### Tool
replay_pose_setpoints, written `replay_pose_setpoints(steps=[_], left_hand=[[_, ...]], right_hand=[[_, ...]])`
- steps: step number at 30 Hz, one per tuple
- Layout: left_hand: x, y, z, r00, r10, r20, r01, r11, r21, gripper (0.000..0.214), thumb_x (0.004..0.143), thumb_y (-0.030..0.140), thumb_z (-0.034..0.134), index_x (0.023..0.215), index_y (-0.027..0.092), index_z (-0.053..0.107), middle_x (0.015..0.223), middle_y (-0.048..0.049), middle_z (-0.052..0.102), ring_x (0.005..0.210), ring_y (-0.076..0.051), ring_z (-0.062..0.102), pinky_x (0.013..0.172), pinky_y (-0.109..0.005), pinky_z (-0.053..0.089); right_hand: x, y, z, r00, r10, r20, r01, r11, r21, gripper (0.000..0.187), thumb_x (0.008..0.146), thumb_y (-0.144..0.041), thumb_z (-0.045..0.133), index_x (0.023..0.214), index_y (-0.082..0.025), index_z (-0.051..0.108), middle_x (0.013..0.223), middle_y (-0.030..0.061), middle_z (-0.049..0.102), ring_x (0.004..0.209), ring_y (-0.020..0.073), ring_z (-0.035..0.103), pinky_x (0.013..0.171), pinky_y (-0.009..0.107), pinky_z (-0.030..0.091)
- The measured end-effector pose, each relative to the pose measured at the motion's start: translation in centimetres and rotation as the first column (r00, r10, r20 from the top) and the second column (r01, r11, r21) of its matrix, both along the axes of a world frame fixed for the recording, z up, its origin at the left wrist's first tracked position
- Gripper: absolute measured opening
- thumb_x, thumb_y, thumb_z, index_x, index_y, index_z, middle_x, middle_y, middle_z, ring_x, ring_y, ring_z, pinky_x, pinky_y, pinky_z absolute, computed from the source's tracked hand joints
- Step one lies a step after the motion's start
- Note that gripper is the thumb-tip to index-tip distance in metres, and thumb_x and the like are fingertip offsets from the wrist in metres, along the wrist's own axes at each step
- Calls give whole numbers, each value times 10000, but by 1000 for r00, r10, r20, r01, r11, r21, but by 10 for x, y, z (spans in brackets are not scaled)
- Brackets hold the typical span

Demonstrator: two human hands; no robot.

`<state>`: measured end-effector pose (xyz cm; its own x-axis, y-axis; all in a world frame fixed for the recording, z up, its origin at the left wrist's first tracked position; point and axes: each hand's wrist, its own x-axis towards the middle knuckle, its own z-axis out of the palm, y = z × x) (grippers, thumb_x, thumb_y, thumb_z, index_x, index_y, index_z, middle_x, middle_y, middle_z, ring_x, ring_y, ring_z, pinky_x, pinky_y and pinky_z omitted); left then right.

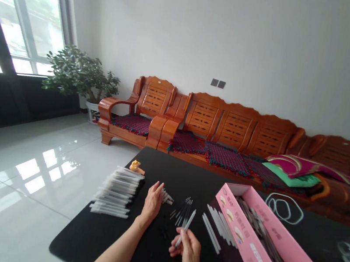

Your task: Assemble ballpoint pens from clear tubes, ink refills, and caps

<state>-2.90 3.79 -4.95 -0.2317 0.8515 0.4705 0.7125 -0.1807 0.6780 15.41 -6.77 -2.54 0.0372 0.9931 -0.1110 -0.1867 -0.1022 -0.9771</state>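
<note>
My right hand is closed around a translucent pen barrel that points up and away over the black table. My left hand reaches forward with its fingers stretched flat, fingertips touching a small heap of pen caps. A bundle of thin dark refills lies between the two hands. Several empty clear barrels lie to the right of my right hand. A stack of finished white pens sits to the left of my left hand.
An open pink box with dark pens inside stands at the right. A small orange toy sits behind the pen stack. White loops of cord lie further back. A wooden sofa and a potted plant stand behind the table.
</note>
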Motion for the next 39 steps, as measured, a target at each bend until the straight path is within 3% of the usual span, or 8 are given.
replay_pose_setpoints(steps=[3, 10, 18, 20, 23, 29, 32, 39], left_hand=[[-8, 3, 1, 993, 116, 29, -114, 993, -37, 389, 919, 141, 415, 1241, 160, 633, 1230, -133, 620, 1135, -233, 566, 979, -390, 469], [-14, 9, 21, 986, 120, -114, -143, 964, -222, 235, 909, 246, 528, 1050, 215, 714, 1064, -73, 627, 1012, -204, 554, 799, -273, 453], [-17, 7, 22, 995, 97, 5, -95, 978, -184, 127, 895, 236, 526, 898, 212, 650, 904, -28, 664, 903, -179, 600, 782, -269, 425], [-19, 6, 21, 994, 64, 90, -48, 984, -170, 148, 904, 258, 502, 916, 223, 645, 870, -13, 688, 853, -175, 625, 752, -267, 432], [-24, 4, 22, 978, 4, 209, 19, 994, -108, 191, 907, 324, 494, 909, 227, 658, 838, -6, 707, 794, -176, 645, 726, -269, 446], [-27, 6, 30, 884, -123, 452, 119, 992, 37, 319, 904, 447, 504, 930, 181, 680, 757, -31, 665, 688, -163, 603, 632, -244, 446], [-21, 12, 32, 791, -197, 580, 203, 978, 55, 355, 900, 474, 522, 950, 160, 681, 600, 16, 550, 544, -113, 491, 517, -202, 359], [-13, 19, 33, 634, -240, 735, 245, 964, 103, 398, 871, 501, 570, 960, 129, 682, 535, 51, 453, 493, -78, 400, 493, -185, 312]], right_hand=[[-1, -2, 2, 1000, -26, 0, 26, 1000, 9, 580, 745, -663, 651, 917, -109, 652, 564, 28, 630, 438, 170, 613, 371, 234, 471], [-3, -7, 8, 1000, -26, 10, 25, 999, 19, 546, 770, -640, 641, 916, -114, 655, 572, 23, 623, 455, 163, 614, 390, 223, 466], [-9, 14, 14, 983, -35, 183, 19, 996, 88, 623, 801, -668, 561, 1081, -122, 668, 500, -27, 539, 326, 109, 460, 304, 195, 303], [-8, 33, 18, 951, -60, 303, 2, 982, 188, 623, 813, -671, 536, 1059, -123, 697, 469, -28, 517, 333, 117, 438, 326, 219, 315], [-7, 64, 20, 848, -151, 508, -63, 923, 380, 568, 834, -642, 516, 969, -141, 747, 608, 61, 662, 531, 197, 611, 490, 260, 452], [-16, 95, 8, 594, -295, 748, -163, 867, 472, 460, 952, -448, 403, 1144, -162, 708, 955, 138, 767, 846, 287, 734, 729, 307, 520], [-17, 95, 4, 568, -342, 749, -214, 817, 535, 433, 978, -374, 384, 1182, -146, 691, 1094, 144, 739, 967, 273, 720, 823, 294, 512], [-10, 88, 10, 511, -302, 804, -334, 792, 510, 386, 985, -334, 397, 1160, -182, 705, 1043, 123, 757, 859, 241, 740, 741, 267, 519]])
